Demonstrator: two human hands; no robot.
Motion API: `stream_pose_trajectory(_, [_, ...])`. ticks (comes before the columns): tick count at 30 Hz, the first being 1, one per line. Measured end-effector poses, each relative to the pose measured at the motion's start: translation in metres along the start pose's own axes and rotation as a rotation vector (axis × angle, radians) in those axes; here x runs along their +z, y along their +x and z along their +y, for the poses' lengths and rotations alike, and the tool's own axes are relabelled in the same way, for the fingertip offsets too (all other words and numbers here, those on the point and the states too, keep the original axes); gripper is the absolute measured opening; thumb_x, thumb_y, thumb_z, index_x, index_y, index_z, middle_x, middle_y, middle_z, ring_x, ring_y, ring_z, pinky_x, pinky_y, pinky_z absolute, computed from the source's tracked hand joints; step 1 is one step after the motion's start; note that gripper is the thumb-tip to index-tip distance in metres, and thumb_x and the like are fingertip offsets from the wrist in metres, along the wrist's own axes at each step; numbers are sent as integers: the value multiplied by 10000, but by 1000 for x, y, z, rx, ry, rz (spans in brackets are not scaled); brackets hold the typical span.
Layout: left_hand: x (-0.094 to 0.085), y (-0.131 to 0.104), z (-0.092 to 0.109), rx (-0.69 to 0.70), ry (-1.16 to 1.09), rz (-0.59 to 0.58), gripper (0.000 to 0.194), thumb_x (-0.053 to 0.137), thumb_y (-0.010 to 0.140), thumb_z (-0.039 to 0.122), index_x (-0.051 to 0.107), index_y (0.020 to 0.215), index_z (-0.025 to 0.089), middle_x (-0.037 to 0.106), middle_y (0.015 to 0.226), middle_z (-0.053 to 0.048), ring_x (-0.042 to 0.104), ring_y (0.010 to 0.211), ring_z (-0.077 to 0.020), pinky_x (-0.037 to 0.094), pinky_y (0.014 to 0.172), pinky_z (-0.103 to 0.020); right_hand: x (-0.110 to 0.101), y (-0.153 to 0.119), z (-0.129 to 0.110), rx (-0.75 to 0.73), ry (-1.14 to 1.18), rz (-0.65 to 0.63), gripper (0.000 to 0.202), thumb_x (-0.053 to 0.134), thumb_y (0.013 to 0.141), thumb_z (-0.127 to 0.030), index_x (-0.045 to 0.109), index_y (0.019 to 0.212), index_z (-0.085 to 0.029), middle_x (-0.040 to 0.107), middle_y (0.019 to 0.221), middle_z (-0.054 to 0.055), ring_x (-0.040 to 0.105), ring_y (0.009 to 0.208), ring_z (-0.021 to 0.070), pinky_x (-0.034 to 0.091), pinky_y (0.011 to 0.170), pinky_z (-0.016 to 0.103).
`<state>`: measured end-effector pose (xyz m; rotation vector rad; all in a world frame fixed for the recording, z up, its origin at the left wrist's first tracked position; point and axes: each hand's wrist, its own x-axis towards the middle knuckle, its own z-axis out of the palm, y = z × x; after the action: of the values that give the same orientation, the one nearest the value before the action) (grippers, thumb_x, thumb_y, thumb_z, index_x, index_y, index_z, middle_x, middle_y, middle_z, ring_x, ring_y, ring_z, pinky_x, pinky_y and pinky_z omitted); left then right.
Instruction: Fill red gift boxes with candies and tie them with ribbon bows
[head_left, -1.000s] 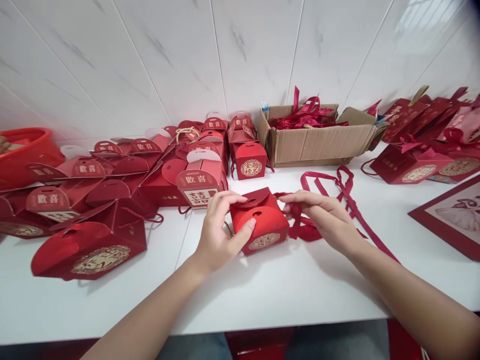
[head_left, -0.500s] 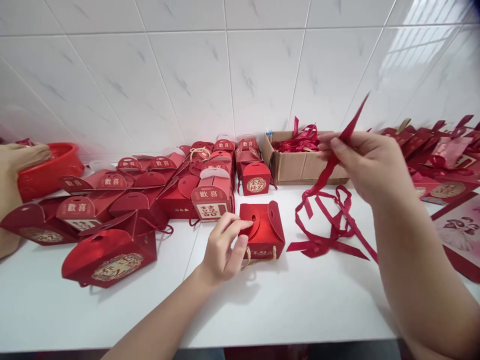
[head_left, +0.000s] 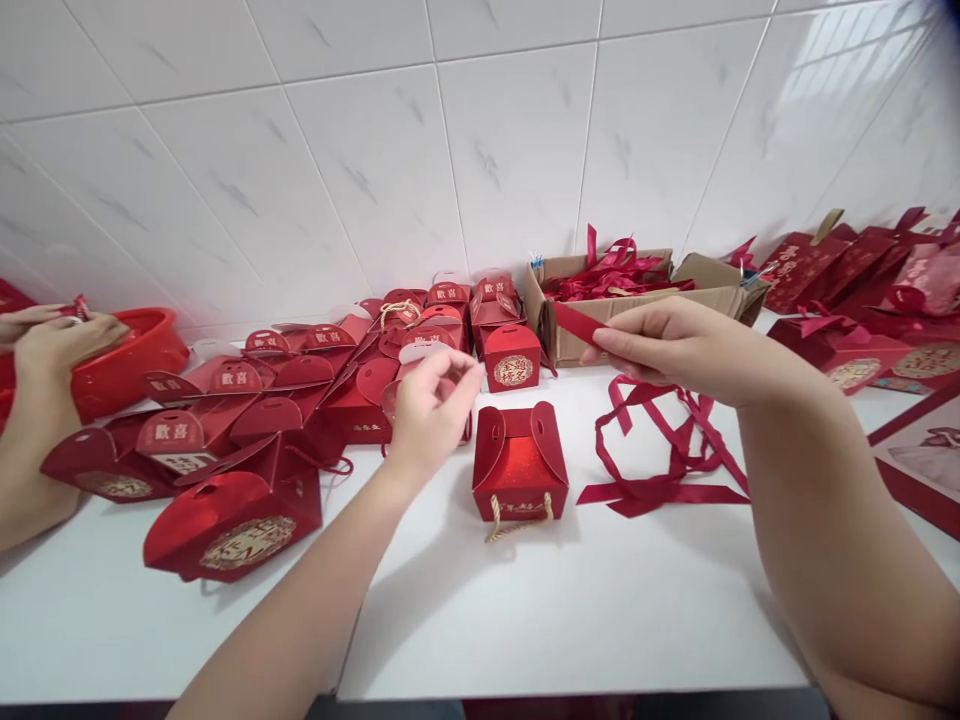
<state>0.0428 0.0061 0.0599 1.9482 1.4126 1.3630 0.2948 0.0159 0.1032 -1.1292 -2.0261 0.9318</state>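
A small red gift box (head_left: 520, 470) with raised side flaps and a beige rope handle stands upright on the white table. Up and to its left, my left hand (head_left: 435, 410) hovers with fingers loosely bent and nothing visible in them, apart from the box. My right hand (head_left: 667, 340) pinches a red ribbon (head_left: 576, 324) between thumb and fingers, above and right of the box; the ribbon's short end points left. Below that hand, more red ribbon (head_left: 645, 492) lies in loose loops on the table, beside the box.
Many red boxes (head_left: 262, 535) fill the left and back. A cardboard box (head_left: 592, 325) of ribbons stands by the tiled wall. At far left, another person's hands (head_left: 64, 350) are over a red basin (head_left: 131, 375). Red bags and boxes (head_left: 844, 350) sit at right.
My left hand has come off the red box and risen up and left. My right hand has moved left and slightly down with the ribbon. The view has shifted slightly.
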Motion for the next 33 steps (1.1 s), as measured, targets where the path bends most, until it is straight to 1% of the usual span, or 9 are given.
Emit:
stream_pose_trajectory(2, [-7, 15, 10, -74, 97, -190, 206, 554, 804, 329, 525, 650, 196, 504, 601, 24, 437, 497, -105, 346, 466, -234, 1, 0, 0, 15, -13, -156, 390, 549, 858, -510, 632, 663, -183, 370, 512, -26, 263, 417, 57, 182, 355, 221])
stream_pose_trajectory(4, [-12, 23, 16, -117, 258, -415, 231, 569, 781, 344, 529, 605, 201, 511, 562, 21, 444, 446, -111, 315, 411, -236, 4, 1, 0, 72, 6, -382, 390, 565, 855, -457, 604, 588, -175, 375, 496, -22, 256, 416, 58, 170, 350, 225])
stream_pose_trajectory(6, [-14, 26, 18, -115, 363, -550, 185, 576, 760, 331, 567, 621, 210, 546, 571, 11, 467, 428, -124, 305, 375, -240, 8, 3, 1, 145, 56, -557, 398, 564, 854, -402, 557, 529, -171, 376, 492, -18, 246, 423, 61, 165, 355, 234])
stream_pose_trajectory(7, [-14, 25, 17, -101, 384, -585, 149, 574, 754, 320, 586, 648, 216, 561, 584, 8, 480, 434, -129, 311, 369, -239, 10, 5, 2, 173, 82, -599, 401, 554, 856, -379, 534, 514, -171, 371, 491, -17, 240, 430, 63, 167, 364, 238])
stream_pose_trajectory(11, [-12, 21, 18, -31, 381, -673, 97, 559, 755, 306, 613, 739, 227, 552, 590, 11, 476, 446, -126, 318, 371, -228, 14, 13, 7, 216, 125, -599, 388, 529, 858, -336, 475, 510, -171, 363, 514, -16, 251, 464, 71, 194, 403, 246])
stream_pose_trajectory(16, [-14, 17, 29, -64, 379, -810, 204, 526, 778, 336, 632, 936, 263, 562, 656, 18, 481, 501, -123, 323, 410, -224, 11, 20, 11, 297, 88, -647, 371, 533, 860, -353, 458, 552, -161, 360, 551, -26, 263, 485, 65, 210, 423, 233])
stream_pose_trajectory(20, [-13, 16, 32, -46, 440, -929, 195, 495, 785, 338, 647, 865, 246, 576, 651, 9, 464, 505, -127, 275, 421, -252, 10, 22, 13, 328, 58, -648, 369, 531, 865, -378, 436, 581, -162, 353, 586, -31, 254, 497, 64, 204, 433, 233])
stream_pose_trajectory(26, [-8, 16, 31, -33, 425, -922, 175, 486, 781, 343, 624, 815, 241, 590, 648, 14, 456, 506, -126, 274, 433, -260, 9, 21, 13, 334, 52, -683, 381, 543, 857, -403, 405, 589, -171, 309, 587, -44, 217, 503, 68, 205, 454, 243])
stream_pose_trajectory(33, [-8, 16, 29, -45, 413, -909, 163, 516, 758, 337, 638, 821, 250, 531, 610, 24, 400, 487, -120, 246, 423, -264, 16, 23, 19, 342, -101, -657, 302, 489, 833, -268, 340, 586, -181, 256, 629, -29, 221, 559, 99, 224, 495, 254])
